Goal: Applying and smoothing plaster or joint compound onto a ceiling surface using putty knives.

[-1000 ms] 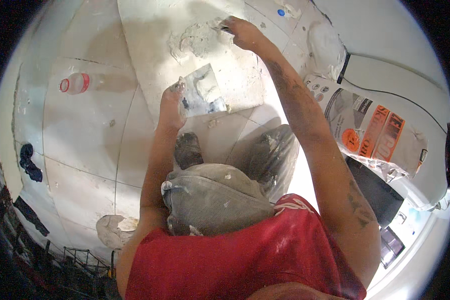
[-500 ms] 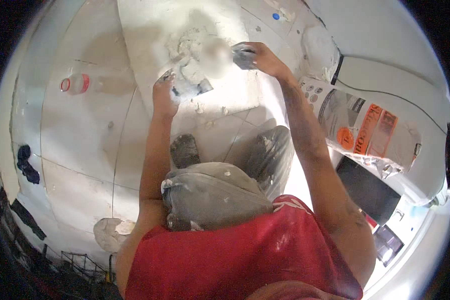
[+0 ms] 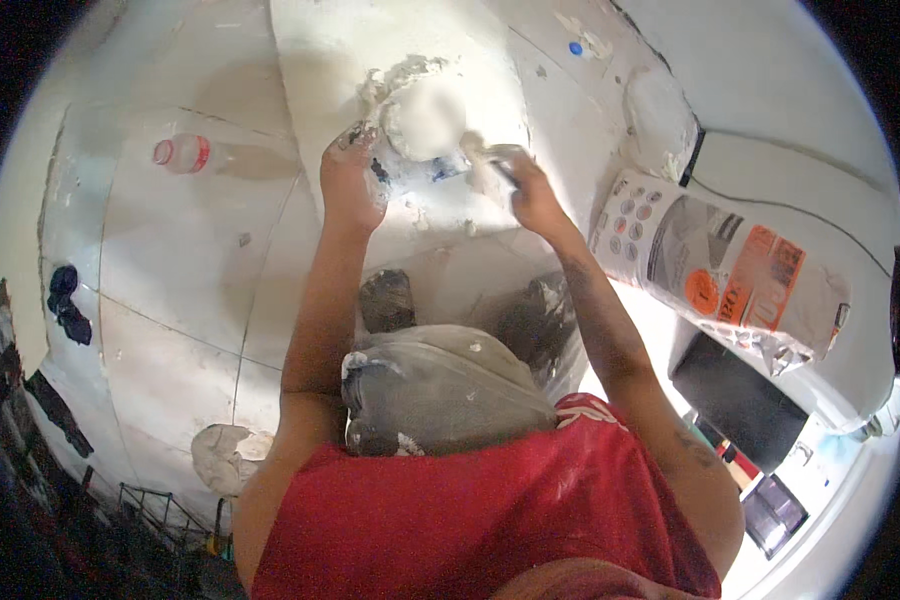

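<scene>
Pale wet plaster (image 3: 425, 118) lies in a rounded heap on a whitish board (image 3: 310, 45) in front of me, its middle washed out by bright light. My left hand (image 3: 355, 180) is closed on a wide-bladed putty knife (image 3: 425, 175), smeared with plaster, its blade pointing right along the heap's near side. Across from it, my right hand (image 3: 538, 200) grips a scraper (image 3: 505, 155) with a pale lump near its tip. Motion blurs this tool, and its exact shape is hard to make out. The two tools are close together.
A clear plastic bottle with a red band (image 3: 182, 153) lies on the tiles at left. At right, a large printed bag (image 3: 725, 265) sits beside a black panel (image 3: 740, 400). A blue cap (image 3: 575, 48) lies at far right. My knees frame the near side.
My right hand has come down and nearer to the left hand, bringing its scraper beside the putty knife blade. The view has shifted slightly; my left hand stays by the heap.
</scene>
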`<state>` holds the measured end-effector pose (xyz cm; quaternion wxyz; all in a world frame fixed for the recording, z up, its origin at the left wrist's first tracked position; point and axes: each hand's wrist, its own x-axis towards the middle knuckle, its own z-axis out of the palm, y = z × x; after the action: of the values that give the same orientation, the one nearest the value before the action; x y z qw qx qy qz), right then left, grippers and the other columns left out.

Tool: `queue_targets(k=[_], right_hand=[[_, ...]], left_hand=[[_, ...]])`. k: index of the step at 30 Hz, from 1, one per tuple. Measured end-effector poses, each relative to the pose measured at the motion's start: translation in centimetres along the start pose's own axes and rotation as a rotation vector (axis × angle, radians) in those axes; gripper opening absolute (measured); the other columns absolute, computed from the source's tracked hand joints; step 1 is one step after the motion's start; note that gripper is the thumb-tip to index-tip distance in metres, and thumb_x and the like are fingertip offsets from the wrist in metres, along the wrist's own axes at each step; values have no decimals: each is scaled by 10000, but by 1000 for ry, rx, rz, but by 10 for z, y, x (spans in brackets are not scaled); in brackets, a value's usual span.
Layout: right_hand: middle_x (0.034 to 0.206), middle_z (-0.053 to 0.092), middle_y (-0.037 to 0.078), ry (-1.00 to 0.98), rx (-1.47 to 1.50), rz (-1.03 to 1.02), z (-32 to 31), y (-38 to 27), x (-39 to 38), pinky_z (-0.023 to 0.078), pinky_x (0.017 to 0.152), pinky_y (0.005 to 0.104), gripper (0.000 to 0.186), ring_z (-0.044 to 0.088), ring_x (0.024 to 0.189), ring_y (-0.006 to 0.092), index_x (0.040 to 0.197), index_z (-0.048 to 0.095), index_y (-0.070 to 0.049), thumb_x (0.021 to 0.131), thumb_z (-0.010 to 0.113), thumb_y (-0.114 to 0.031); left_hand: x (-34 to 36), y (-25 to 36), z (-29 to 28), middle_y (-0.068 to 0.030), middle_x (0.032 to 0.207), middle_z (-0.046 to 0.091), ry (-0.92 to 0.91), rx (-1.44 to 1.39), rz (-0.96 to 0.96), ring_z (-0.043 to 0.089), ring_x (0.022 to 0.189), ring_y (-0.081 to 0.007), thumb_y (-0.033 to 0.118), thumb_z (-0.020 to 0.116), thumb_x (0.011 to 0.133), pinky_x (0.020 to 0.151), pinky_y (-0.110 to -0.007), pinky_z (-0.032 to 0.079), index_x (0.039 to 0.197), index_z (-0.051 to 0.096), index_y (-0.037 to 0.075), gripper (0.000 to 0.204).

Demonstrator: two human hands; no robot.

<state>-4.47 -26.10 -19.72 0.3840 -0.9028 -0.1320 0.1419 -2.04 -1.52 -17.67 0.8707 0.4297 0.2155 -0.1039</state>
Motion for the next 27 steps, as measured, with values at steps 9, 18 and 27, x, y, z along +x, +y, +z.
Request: queue_targets(k=[9, 18, 27], right_hand=[[1090, 445, 186, 179, -70, -240, -49, -119, 51, 326, 909, 328, 602, 401, 1072, 282, 1131, 377, 6, 546, 332, 140], [927, 495, 167, 11, -63, -275, 13, -57, 72, 399, 780, 373, 433, 481, 883, 337, 1019, 485, -51, 595, 472, 32], [1035, 491, 184, -271, -85, -326, 14, -49, 80, 364, 853, 345, 595, 454, 991, 314, 1053, 487, -31, 510, 341, 162]], left_hand=[[6, 12, 17, -108, 749, 535, -81, 373, 165, 518, 687, -197, 182, 431, 811, 631, -278, 411, 864, 516, -22, 227], [40, -19, 18, -110, 754, 522, 192, 461, -139, 467, 667, -152, 178, 477, 795, 583, -293, 376, 869, 514, -61, 254], [131, -100, -74, -96, 712, 505, 56, 1087, 197, 473, 658, -185, 151, 475, 781, 586, -310, 371, 841, 519, -20, 186]])
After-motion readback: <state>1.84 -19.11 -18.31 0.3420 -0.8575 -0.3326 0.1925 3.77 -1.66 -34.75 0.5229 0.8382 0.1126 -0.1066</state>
